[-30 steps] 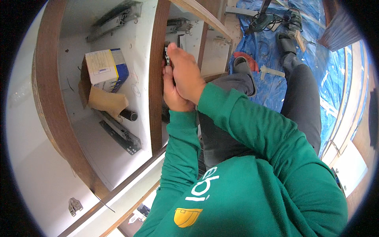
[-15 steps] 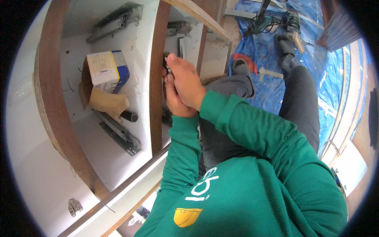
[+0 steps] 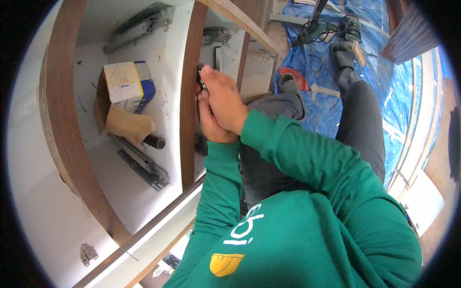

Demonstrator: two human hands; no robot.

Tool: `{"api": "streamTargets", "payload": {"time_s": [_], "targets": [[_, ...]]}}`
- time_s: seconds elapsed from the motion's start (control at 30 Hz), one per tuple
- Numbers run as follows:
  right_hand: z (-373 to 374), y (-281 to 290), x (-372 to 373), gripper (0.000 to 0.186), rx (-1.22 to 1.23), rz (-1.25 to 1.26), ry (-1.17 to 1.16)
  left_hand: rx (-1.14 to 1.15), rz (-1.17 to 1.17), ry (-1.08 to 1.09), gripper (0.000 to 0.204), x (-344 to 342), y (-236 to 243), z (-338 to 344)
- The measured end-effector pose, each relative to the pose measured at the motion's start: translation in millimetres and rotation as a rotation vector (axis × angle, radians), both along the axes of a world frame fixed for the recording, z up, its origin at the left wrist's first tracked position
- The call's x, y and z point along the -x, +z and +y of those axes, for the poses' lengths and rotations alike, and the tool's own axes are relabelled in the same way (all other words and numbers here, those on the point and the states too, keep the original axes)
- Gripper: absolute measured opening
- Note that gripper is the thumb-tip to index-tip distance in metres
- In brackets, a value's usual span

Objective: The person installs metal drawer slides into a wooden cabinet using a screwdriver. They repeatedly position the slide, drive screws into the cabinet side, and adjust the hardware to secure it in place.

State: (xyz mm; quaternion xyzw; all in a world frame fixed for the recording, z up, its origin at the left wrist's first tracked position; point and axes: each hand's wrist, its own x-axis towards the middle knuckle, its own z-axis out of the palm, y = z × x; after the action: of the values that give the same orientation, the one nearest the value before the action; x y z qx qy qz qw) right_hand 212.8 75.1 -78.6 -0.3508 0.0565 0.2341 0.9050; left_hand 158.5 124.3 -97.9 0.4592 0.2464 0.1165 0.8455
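Note:
My right hand [image 3: 224, 99] is closed and laid over my left hand [image 3: 211, 122], beside the dark wooden upright [image 3: 190, 139] of an open cabinet. My left hand's fingers curl underneath, mostly hidden. Between the fingertips, at the upright's edge, shows a small black-and-silver piece [image 3: 202, 81], too covered to make out. In the left compartment sit a torn white, yellow and blue box [image 3: 126, 84] with brown cardboard [image 3: 126, 122], a dark tube [image 3: 156, 142] and metal slide rails [image 3: 141, 168].
My legs [image 3: 360, 125] rest over a taped blue sheet [image 3: 321, 105] right of the cabinet. A power tool with coiled cable [image 3: 309, 32] and a red cloth [image 3: 298, 78] lie ahead. A white door with a hinge [image 3: 88, 254] is at lower left.
Both hands, still together, have dropped slightly along the upright compared with one second ago. Over the last half second they have barely moved, with only a small shift of the view.

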Motion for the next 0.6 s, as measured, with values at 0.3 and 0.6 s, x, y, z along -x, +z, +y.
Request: {"api": "streamTargets", "payload": {"time_s": [0.3, 0.6], "targets": [[-4.9, 0.1, 0.2, 0.049, 0.251, -0.21, -0.071, -0.007, -0.015, -0.026, 0.036, -1.1, -1.0, 3.3], [-4.8, 6.2, -3.9, 0.05, 0.076, 0.068, 0.081, -0.004, -0.024, -0.05, 0.036, -2.4, -3.2, 6.7]]}}
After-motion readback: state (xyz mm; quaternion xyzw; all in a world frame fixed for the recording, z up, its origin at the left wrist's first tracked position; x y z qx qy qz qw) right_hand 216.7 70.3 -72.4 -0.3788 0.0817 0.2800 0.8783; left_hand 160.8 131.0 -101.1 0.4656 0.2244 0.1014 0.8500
